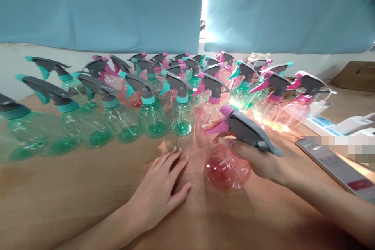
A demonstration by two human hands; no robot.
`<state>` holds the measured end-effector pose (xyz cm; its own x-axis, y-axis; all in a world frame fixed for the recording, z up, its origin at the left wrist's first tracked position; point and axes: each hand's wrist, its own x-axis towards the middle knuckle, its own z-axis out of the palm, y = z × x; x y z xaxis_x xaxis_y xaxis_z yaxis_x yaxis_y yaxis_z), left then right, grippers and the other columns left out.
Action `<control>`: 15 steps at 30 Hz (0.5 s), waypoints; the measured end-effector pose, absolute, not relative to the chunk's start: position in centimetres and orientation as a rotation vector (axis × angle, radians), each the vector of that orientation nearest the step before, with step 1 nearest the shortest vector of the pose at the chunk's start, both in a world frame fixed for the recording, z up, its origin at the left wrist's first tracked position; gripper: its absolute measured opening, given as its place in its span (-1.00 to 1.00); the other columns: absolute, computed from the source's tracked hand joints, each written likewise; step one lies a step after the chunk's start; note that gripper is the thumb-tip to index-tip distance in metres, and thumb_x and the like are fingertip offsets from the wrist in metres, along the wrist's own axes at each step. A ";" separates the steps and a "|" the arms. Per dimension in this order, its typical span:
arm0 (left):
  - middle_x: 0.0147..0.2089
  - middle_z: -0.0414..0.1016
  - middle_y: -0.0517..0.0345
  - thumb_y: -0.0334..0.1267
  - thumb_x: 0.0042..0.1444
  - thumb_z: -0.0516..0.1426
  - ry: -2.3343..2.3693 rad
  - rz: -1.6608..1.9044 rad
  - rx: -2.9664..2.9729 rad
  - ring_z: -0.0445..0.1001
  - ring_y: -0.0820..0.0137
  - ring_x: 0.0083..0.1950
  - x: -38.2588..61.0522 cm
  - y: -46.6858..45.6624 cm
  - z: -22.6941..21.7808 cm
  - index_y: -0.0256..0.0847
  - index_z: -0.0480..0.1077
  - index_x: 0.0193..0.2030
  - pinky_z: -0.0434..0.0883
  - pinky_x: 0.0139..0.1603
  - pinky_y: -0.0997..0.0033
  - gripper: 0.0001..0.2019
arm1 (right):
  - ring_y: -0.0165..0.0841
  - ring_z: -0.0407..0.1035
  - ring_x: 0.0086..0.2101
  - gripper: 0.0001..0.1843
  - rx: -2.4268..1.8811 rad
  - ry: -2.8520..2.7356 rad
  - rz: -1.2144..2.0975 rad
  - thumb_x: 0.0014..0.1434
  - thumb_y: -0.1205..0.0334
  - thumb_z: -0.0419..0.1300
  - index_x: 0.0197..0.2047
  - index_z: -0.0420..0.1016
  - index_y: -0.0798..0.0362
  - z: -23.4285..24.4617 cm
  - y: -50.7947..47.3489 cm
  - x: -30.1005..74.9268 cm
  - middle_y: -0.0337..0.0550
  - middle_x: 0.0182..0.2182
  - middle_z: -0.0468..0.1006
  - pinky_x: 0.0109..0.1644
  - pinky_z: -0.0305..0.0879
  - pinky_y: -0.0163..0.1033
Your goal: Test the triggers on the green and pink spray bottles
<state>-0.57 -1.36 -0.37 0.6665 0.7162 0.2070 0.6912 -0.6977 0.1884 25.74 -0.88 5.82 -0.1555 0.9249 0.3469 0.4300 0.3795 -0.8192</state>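
Observation:
My right hand [249, 154] is wrapped round the neck of a pink spray bottle [222, 170] with a grey and pink trigger head. The bottle is tilted, its base towards me, above or against the table; I cannot tell which. My left hand [164, 187] lies on the tabletop with its fingers spread, holding nothing. Just beyond its fingertips stands a green spray bottle [181, 119] with a teal collar. Behind my right hand is an upright pink spray bottle [213, 105], partly hidden by the fingers and the held bottle.
Several rows of green and pink spray bottles [154, 121] span the wooden table [88, 195]. At the right lie a phone-like flat device [328, 164] and a white power strip [319, 125] with plugs. A brown box [354, 76] sits behind them. Blue blinds [102, 8] hang at the back.

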 end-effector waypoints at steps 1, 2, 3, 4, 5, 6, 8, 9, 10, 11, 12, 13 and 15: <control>0.34 0.26 -0.13 -0.05 0.31 0.05 1.176 0.418 2.785 0.21 0.03 0.35 -0.6 -1.4 -0.5 -0.20 0.27 0.30 0.23 0.27 -0.06 -0.52 | -0.16 0.48 -0.29 -0.65 -1.202 -1.759 0.711 0.14 0.30 0.14 0.00 0.48 -0.16 5.8 -0.9 25.7 -0.20 -0.38 0.57 -0.15 0.42 -0.05; 0.34 0.26 -0.13 -0.05 0.31 0.05 1.177 0.425 2.787 0.21 0.03 0.35 -0.6 -1.4 -0.5 -0.20 0.27 0.29 0.23 0.27 -0.06 -0.52 | -0.16 0.47 -0.29 -0.64 -1.205 -1.755 0.721 0.14 0.30 0.14 0.01 0.47 -0.16 5.8 -0.9 25.7 -0.21 -0.39 0.56 -0.15 0.42 -0.05; 0.34 0.26 -0.13 -0.05 0.31 0.05 1.179 0.420 2.785 0.21 0.03 0.34 -0.6 -1.4 -0.5 -0.20 0.27 0.29 0.23 0.27 -0.06 -0.52 | -0.17 0.47 -0.30 -0.63 -1.204 -1.750 0.729 0.14 0.30 0.14 0.02 0.46 -0.16 5.8 -0.9 25.7 -0.22 -0.40 0.55 -0.16 0.42 -0.06; 0.34 0.26 -0.13 -0.05 0.31 0.05 1.181 0.410 2.782 0.22 0.02 0.34 -0.6 -1.4 -0.4 -0.20 0.28 0.29 0.24 0.27 -0.06 -0.52 | -0.18 0.47 -0.31 -0.62 -1.203 -1.750 0.737 0.13 0.30 0.14 0.03 0.46 -0.15 5.8 -0.9 25.7 -0.23 -0.41 0.54 -0.16 0.42 -0.06; 0.34 0.27 -0.13 -0.05 0.31 0.06 1.183 0.396 2.778 0.22 0.02 0.34 -0.6 -1.4 -0.2 -0.21 0.28 0.29 0.24 0.27 -0.06 -0.52 | -0.19 0.46 -0.32 -0.63 -1.203 -1.752 0.745 0.14 0.30 0.14 0.03 0.45 -0.15 5.8 -0.9 25.8 -0.24 -0.42 0.53 -0.16 0.42 -0.07; 0.34 0.27 -0.13 -0.06 0.31 0.06 1.185 0.379 2.773 0.22 0.02 0.34 -0.6 -1.4 0.0 -0.21 0.28 0.29 0.25 0.26 -0.07 -0.52 | -0.19 0.46 -0.32 -0.64 -1.202 -1.751 0.750 0.14 0.29 0.14 0.01 0.45 -0.16 5.8 -0.9 25.8 -0.25 -0.43 0.52 -0.16 0.42 -0.07; 0.34 0.27 -0.14 -0.06 0.31 0.06 1.182 0.363 2.767 0.23 0.01 0.34 -0.5 -1.4 0.3 -0.22 0.28 0.29 0.25 0.26 -0.08 -0.52 | -0.17 0.46 -0.30 -0.72 -1.208 -1.748 0.759 0.14 0.27 0.15 -0.07 0.47 -0.17 5.8 -0.9 25.8 -0.25 -0.47 0.49 -0.16 0.41 -0.06; 0.34 0.27 -0.15 -0.07 0.31 0.06 1.180 0.358 2.765 0.23 0.00 0.34 -0.4 -1.4 0.4 -0.23 0.28 0.29 0.26 0.25 -0.09 -0.52 | -0.15 0.46 -0.29 -0.77 -1.217 -1.744 0.765 0.14 0.26 0.15 -0.12 0.47 -0.17 5.8 -0.9 25.8 -0.25 -0.49 0.48 -0.15 0.41 -0.05; 0.34 0.27 -0.15 -0.07 0.31 0.06 1.180 0.358 2.764 0.22 0.00 0.34 -0.4 -1.4 0.4 -0.23 0.28 0.29 0.26 0.25 -0.10 -0.52 | -0.13 0.46 -0.27 -0.81 -1.227 -1.737 0.766 0.14 0.26 0.15 -0.17 0.47 -0.17 5.8 -0.9 25.7 -0.24 -0.50 0.47 -0.15 0.41 -0.04; 0.34 0.26 -0.16 -0.08 0.31 0.06 1.179 0.349 2.763 0.22 0.00 0.34 -0.4 -1.4 0.4 -0.24 0.28 0.29 0.26 0.25 -0.10 -0.52 | -0.11 0.46 -0.26 -0.84 -1.236 -1.732 0.766 0.14 0.25 0.15 -0.20 0.47 -0.17 5.8 -1.0 25.7 -0.24 -0.51 0.46 -0.15 0.41 -0.03; 0.34 0.26 -0.16 -0.08 0.31 0.07 1.179 0.343 2.764 0.22 -0.01 0.34 -0.4 -1.4 0.4 -0.24 0.28 0.30 0.25 0.25 -0.11 -0.52 | -0.10 0.46 -0.25 -0.86 -1.243 -1.731 0.767 0.14 0.25 0.15 -0.22 0.46 -0.18 5.8 -1.0 25.7 -0.23 -0.52 0.46 -0.16 0.41 -0.03; 0.34 0.26 -0.16 -0.09 0.30 0.07 1.182 0.342 2.765 0.22 0.00 0.34 -0.4 -1.4 0.4 -0.25 0.28 0.30 0.25 0.25 -0.11 -0.52 | -0.09 0.46 -0.25 -0.86 -1.248 -1.731 0.762 0.14 0.25 0.15 -0.23 0.46 -0.18 5.7 -1.0 25.7 -0.23 -0.51 0.47 -0.17 0.41 -0.03; 0.34 0.26 -0.17 -0.08 0.30 0.07 1.187 0.343 2.765 0.22 0.00 0.34 -0.4 -1.5 0.2 -0.24 0.28 0.30 0.25 0.26 -0.11 -0.52 | -0.10 0.46 -0.25 -0.84 -1.249 -1.735 0.748 0.15 0.25 0.15 -0.20 0.46 -0.18 5.7 -1.0 25.7 -0.22 -0.48 0.49 -0.19 0.41 -0.04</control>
